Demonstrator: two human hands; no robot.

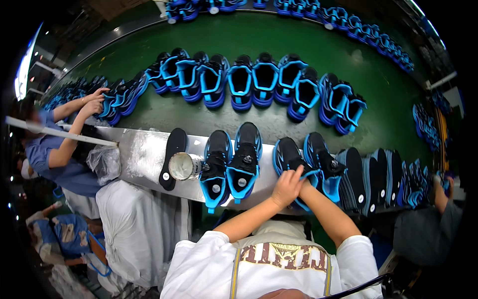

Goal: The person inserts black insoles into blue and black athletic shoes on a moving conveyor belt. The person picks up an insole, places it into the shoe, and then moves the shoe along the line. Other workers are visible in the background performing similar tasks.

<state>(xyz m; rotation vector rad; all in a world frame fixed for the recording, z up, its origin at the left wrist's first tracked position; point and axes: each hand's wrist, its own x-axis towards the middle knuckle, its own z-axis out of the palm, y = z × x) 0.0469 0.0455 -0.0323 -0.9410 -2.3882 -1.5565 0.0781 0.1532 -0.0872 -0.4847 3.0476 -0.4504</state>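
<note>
Shoe (pixel 289 153) on the metal bench (pixel 196 145), directly in front of the wearer: black upper, bright blue lining, toe pointing away, heel end toward the body. Matching shoe (pixel 320 158) just to its right, same heading, leaning slightly outward. Left hand (pixel 286 189) at the heel opening of the first shoe, crossing over the right wrist, index finger raised and pointing forward. Right hand (pixel 305 185) mostly hidden behind the left hand and the shoe collar, at the same opening. Grip of the left hand: fingers bunched near the collar, cannot tell if clamped on it. Grip of the right hand: out of sight, cannot tell if apart or together.

To the left on the bench, another pair of the same shoes (pixel 246 142), side by side, pale round labels visible inside. Farther left, single black insole (pixel 175 147), round pale container (pixel 180 166) beside it, overlapping its edge in this view. To the right, upright-looking stacks of dark insoles (pixel 352 172).

Beyond, green surface (pixel 279 35) with a long uneven row of like shoes (pixel 214 94), heels nearest. At far left, co-worker in blue (pixel 64 149), both hands at shoes in that row.
</note>
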